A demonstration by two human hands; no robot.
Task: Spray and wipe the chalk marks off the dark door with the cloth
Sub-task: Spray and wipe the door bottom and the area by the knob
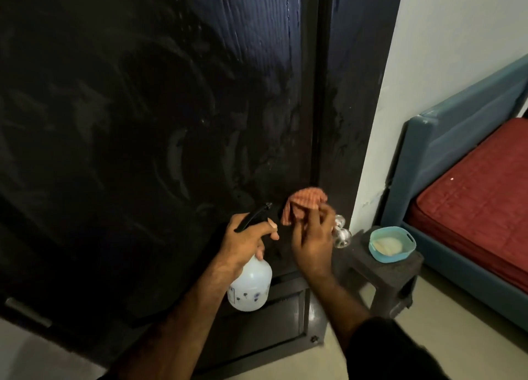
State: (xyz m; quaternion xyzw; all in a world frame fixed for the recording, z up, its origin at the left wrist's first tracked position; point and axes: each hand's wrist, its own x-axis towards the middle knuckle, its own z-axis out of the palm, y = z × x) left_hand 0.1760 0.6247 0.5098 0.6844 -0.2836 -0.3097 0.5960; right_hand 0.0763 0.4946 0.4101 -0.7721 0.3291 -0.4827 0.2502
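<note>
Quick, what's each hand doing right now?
Left hand: closed around the spray bottle, gripping its neck.
Right hand: pinching the orange cloth.

Both forearms extended forward and upward toward the door (pixel 143 108). The left hand (pixel 243 242) was held palm-down, just left of the door's knob, fingers curled round the neck of a spray bottle (pixel 250 282), index finger extended over the trigger. The right hand (pixel 313 236) was raised beside it, directly in front of the knob, fingertips (pixel 314 209) apparently pinching a cloth (pixel 303 205). A dark sleeve (pixel 385 348) covered the right forearm.
</note>
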